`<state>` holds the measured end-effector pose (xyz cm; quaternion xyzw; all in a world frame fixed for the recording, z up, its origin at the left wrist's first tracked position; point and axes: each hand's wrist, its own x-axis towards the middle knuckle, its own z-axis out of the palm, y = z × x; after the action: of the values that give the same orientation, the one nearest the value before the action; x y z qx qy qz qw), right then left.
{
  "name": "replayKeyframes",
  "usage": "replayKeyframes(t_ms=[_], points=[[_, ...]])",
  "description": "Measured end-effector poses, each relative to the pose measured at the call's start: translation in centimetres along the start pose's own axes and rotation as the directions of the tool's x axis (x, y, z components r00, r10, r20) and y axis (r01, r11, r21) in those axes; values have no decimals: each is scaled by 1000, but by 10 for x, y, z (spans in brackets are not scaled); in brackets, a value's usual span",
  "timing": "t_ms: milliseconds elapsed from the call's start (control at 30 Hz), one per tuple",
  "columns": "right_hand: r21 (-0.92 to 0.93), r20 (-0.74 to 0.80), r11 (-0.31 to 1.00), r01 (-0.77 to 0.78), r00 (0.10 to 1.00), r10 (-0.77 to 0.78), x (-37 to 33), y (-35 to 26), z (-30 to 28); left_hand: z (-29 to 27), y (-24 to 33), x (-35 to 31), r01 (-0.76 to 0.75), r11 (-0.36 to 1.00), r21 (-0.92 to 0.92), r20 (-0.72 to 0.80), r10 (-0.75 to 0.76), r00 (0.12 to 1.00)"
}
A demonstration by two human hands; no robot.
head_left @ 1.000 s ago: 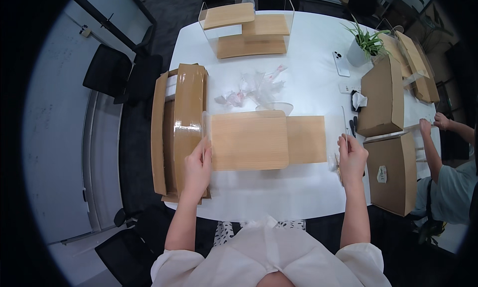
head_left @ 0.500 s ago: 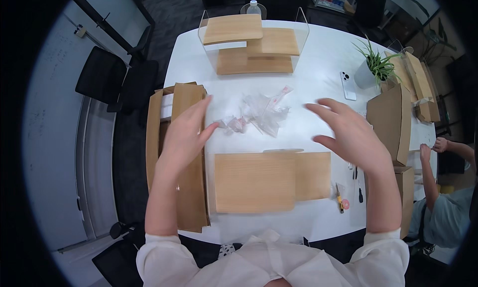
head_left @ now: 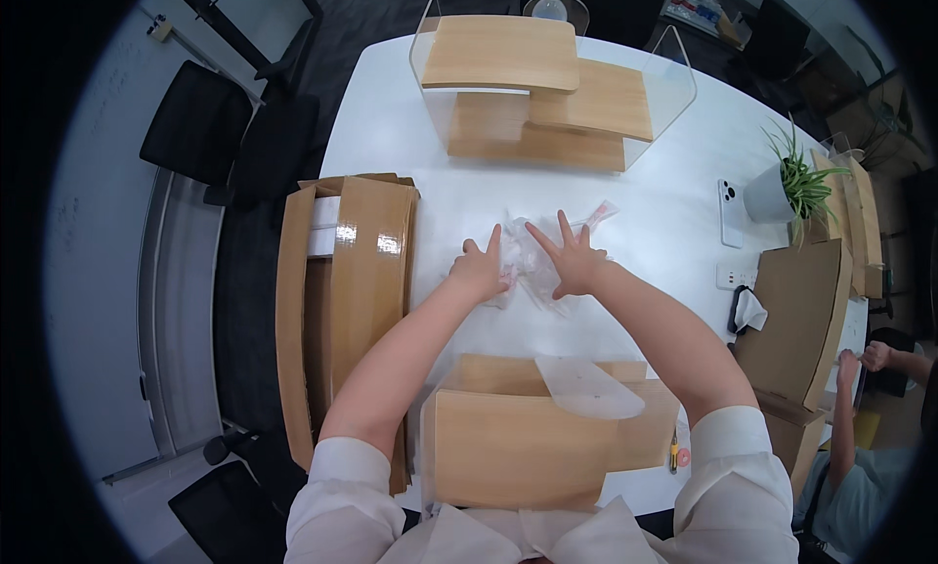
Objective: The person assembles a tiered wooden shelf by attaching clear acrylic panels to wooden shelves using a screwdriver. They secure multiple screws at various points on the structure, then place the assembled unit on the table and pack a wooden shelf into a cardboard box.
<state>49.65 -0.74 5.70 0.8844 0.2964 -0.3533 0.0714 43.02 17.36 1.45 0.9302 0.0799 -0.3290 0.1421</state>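
Note:
Crumpled clear plastic bags (head_left: 529, 259) lie in a heap mid-table. My left hand (head_left: 478, 274) is at the heap's left side, its fingers apart and partly over the plastic. From the right, my right hand (head_left: 576, 261) reaches over the same heap with its fingers spread wide. Neither hand visibly grips the plastic; whether the fingertips touch it, I cannot tell. Close to my body stands a wooden shelf unit (head_left: 528, 437) with a clear side panel (head_left: 591, 386).
A similar shelf (head_left: 503, 51) stands at the far side, a bottle (head_left: 550, 5) behind it. An open cardboard box (head_left: 376, 271) lies left. Rightward are a phone (head_left: 730, 212), potted plant (head_left: 772, 193), power strip (head_left: 735, 275), cardboard (head_left: 796, 320) and a utility knife (head_left: 673, 452). Another person's hands (head_left: 865, 359) show far right.
Both hands have come forward and inward, from wide apart to over the plastic bags. The view has shifted, showing more of the near shelf unit.

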Motion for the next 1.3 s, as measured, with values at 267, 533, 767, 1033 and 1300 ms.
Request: replayKeyframes(t_ms=[267,533,767,1033,1300], points=[[220,-125,932,287,956,-265,38,16,35,14,8,12,-64,971,-232,-125,36,991],[466,-386,755,461,874,-296,10,5,-6,-13,6,-19,-275,735,-620,-330,74,941],[511,-644,466,722,681,-349,-125,-63,-119,-118,-10,-140,-496,356,-792,-542,-38,839],[387,-725,608,693,636,-263,-200,-174,-124,-135,-47,-304,-548,273,-791,-587,-86,805],[766,-594,239,596,799,-88,-192,-273,-70,-2,-135,-355,-751,187,-634,-755,-360,548]])
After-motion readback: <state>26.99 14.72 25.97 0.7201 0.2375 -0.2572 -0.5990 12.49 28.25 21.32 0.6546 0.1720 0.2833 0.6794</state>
